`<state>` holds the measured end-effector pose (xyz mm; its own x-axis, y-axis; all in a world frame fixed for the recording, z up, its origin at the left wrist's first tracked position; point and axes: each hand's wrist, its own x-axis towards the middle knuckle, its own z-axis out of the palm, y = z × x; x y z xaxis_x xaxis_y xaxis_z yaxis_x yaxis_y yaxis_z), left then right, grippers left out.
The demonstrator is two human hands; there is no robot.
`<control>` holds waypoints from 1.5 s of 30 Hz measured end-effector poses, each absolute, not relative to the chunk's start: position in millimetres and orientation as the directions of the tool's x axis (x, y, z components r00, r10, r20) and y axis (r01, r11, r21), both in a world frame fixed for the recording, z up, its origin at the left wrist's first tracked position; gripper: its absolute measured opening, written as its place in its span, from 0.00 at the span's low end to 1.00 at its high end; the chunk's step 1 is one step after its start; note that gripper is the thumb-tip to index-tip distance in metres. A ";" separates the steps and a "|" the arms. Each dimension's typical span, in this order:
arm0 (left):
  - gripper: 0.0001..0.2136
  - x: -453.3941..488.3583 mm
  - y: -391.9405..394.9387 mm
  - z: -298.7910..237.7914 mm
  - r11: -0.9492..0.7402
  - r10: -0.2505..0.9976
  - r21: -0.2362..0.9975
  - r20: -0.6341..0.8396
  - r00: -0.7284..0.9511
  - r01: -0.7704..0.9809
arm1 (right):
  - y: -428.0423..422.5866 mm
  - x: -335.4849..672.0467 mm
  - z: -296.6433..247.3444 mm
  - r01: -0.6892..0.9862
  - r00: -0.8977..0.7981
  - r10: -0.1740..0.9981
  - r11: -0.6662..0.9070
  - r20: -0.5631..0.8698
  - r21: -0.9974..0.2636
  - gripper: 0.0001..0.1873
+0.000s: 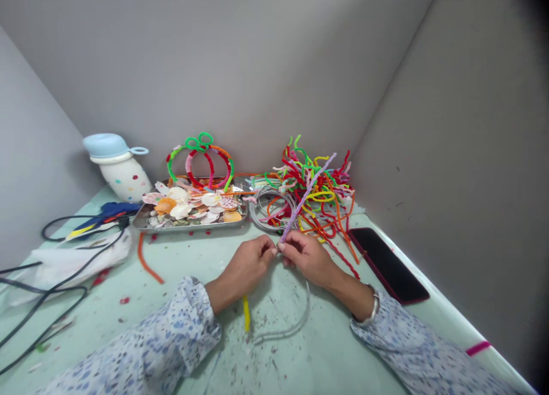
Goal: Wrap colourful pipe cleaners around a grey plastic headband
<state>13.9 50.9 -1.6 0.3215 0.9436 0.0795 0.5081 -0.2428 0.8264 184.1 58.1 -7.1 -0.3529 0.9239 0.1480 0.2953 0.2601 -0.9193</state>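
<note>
My left hand [249, 263] and my right hand [306, 256] meet at the middle of the pale green table [193, 263], fingers pinched together. Between them they hold a lilac pipe cleaner [305, 199] that slants up and to the right, and a thin grey wire hoop [295, 320] that curves down below my right wrist. Under my left wrist a yellow pipe cleaner [246, 314] lies on the table. A tangled heap of coloured pipe cleaners [317, 189] sits just behind my hands.
A metal tray [141, 222] of shells stands at back left, with pipe-cleaner hoops [199, 160] behind it. A coil of grey wire [270, 209] lies beside it. A black phone [386, 263] lies at right. A glue gun [103, 215], cables, a white jar [122, 169] and an orange pipe cleaner [148, 263] lie left.
</note>
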 end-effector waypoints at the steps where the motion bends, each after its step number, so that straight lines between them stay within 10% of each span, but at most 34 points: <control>1: 0.10 13.9 51.2 -2.1 -0.240 0.946 0.821 0.078 0.314 0.518 | 57.9 183.9 -7.0 0.312 -0.345 0.925 0.274 0.160 -0.910 0.08; 17: 0.08 12.9 56.6 -9.7 -0.170 0.976 0.816 0.062 0.208 0.553 | 52.2 175.7 -8.8 0.595 -0.239 0.884 0.461 0.402 -0.658 0.06; 45: 0.08 14.0 56.0 -6.9 -0.175 0.982 0.817 0.107 0.154 0.550 | 55.4 178.5 -6.0 0.411 -0.323 0.879 0.465 0.351 -0.784 0.08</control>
<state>14.0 56.0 -6.9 0.1542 0.9823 0.1066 0.5496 -0.1749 0.8169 178.5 55.4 -6.0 -0.3234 0.8787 0.3511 0.4109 0.4646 -0.7844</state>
